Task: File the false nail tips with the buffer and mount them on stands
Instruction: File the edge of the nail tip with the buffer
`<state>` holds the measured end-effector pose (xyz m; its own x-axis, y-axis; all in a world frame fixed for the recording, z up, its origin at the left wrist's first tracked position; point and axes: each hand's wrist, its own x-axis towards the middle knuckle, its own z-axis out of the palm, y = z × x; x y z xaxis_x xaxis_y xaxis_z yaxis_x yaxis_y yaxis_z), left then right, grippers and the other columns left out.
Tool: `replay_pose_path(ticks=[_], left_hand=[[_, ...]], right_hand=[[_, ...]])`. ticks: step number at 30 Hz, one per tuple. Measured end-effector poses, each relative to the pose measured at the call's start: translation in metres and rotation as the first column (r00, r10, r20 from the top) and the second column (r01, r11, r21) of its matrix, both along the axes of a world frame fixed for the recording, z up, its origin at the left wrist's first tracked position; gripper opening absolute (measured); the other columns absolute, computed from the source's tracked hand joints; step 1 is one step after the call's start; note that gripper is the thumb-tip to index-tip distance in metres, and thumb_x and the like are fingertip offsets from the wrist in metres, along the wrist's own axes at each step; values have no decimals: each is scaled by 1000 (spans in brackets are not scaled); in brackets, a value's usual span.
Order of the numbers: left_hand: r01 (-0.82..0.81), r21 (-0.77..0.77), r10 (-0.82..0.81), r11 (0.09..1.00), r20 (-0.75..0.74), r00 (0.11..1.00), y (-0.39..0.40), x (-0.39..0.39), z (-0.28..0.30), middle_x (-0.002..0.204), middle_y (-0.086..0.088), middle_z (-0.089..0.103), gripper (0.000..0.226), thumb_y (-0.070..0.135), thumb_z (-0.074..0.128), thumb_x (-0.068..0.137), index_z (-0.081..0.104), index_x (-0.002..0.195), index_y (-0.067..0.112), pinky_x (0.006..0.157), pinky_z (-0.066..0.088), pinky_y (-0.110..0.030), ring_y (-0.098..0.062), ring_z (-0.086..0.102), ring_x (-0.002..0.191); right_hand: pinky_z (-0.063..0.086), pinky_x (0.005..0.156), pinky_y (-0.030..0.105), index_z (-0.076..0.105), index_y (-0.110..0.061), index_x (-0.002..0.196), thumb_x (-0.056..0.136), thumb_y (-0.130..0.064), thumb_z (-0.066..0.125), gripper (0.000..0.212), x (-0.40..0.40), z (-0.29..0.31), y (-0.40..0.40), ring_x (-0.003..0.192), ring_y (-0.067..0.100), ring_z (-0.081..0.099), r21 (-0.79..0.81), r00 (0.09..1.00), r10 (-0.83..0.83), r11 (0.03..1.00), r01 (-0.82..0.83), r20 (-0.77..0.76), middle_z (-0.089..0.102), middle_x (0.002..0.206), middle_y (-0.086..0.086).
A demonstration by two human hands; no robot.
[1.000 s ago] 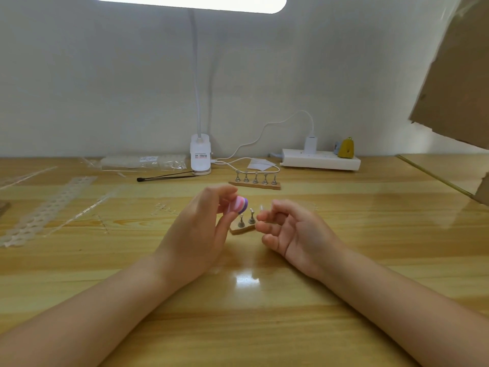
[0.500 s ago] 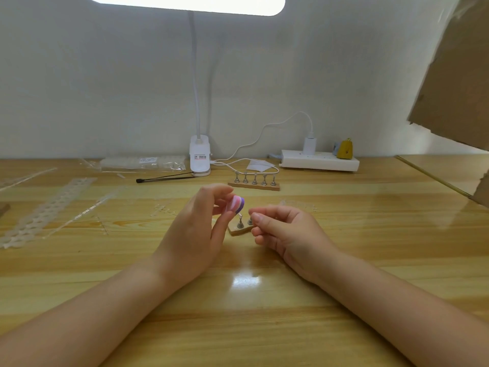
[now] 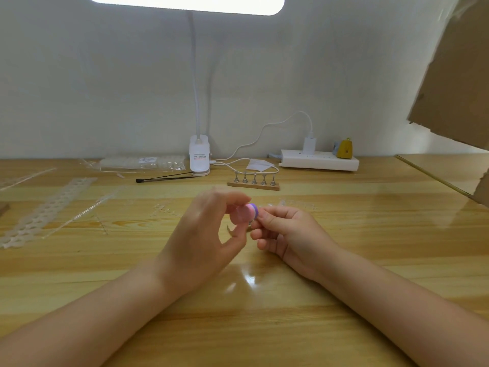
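My left hand (image 3: pixel 203 234) pinches a small round pink and purple buffer (image 3: pixel 247 212) between thumb and fingers, above the table's middle. My right hand (image 3: pixel 285 231) is right beside it, its fingertips pinched together against the buffer's purple edge; a clear nail tip there is too small to make out. The near wooden stand is almost wholly hidden behind both hands. A second wooden stand (image 3: pixel 253 185) with a row of metal pegs sits farther back.
A clip lamp base (image 3: pixel 199 157), white cable and power strip (image 3: pixel 318 160) line the back wall. Clear plastic nail strips (image 3: pixel 47 210) and a bag (image 3: pixel 143 163) lie at the left, with a black thin tool (image 3: pixel 164 178). Cardboard (image 3: pixel 455 75) hangs at the right.
My right hand has moved left and closed its fingertips up against the buffer. My left hand has tilted the buffer toward it, and both hands now cover the near stand.
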<state>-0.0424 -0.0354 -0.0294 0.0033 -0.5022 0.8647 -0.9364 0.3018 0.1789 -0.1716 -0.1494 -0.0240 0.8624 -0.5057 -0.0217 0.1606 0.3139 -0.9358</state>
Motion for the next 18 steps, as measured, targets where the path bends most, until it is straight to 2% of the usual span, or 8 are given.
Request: replay_pose_path(ticks=[2,4,7,9,11,13,16,18], left_hand=[[12,17,-13,1000,84,996,0,1,0,94,6,61,36,5,68,80,52,111,14,84,45,-20,-8,58,85],[-47,44,42,998,90,995,-1,7,-1,91,5,62,40,3,71,77,53,111,13,84,44,-17,-7,56,83],[-88,42,87,995,17,996,1,13,-2,90,1,66,46,0,76,76,52,114,14,77,50,-28,-10,59,78],[-15,-3,15,1000,4,1000,1,7,0,94,1,66,42,5,73,82,50,116,16,76,52,-31,-11,62,81],[82,10,-83,997,67,994,-1,-1,0,98,1,65,40,7,70,85,49,118,15,79,52,-32,-13,64,86],[63,63,-70,996,115,991,-1,0,-1,97,2,66,40,5,71,85,49,117,15,80,50,-32,-13,63,85],[-57,64,56,996,18,998,4,12,2,94,0,68,42,3,70,84,47,116,16,76,51,-38,-14,64,80],[-8,13,8,1000,-25,1000,4,9,5,96,-1,67,37,4,67,87,47,116,15,77,53,-40,-16,66,84]], right_hand=[[49,50,20,65,-3,92,88,-9,58,11,0,1,-1,58,11,60,-34,998,59,998,-59,-7,62,70,6],[48,49,21,66,-7,84,81,-15,60,10,-1,2,-1,57,12,58,-23,996,84,996,-84,0,59,67,5],[46,46,22,67,-10,76,78,-17,61,9,0,2,-3,56,12,56,7,998,68,998,-68,17,55,65,5],[46,46,21,67,-12,79,78,-18,62,8,0,1,-3,56,11,56,-11,997,78,997,-78,9,56,67,5],[46,48,21,66,-10,88,77,-18,63,13,0,0,-3,58,10,56,-33,995,97,995,-97,1,60,74,6],[46,48,21,63,-9,90,78,-17,62,15,-1,1,-3,59,10,55,-27,994,105,994,-105,2,60,74,4],[44,47,22,61,-11,80,79,-17,60,7,-1,2,-3,59,10,55,-16,995,101,995,-101,10,58,69,0],[44,47,22,61,-11,83,79,-18,61,8,-1,1,-3,59,10,55,-33,994,107,994,-107,8,59,68,-1]])
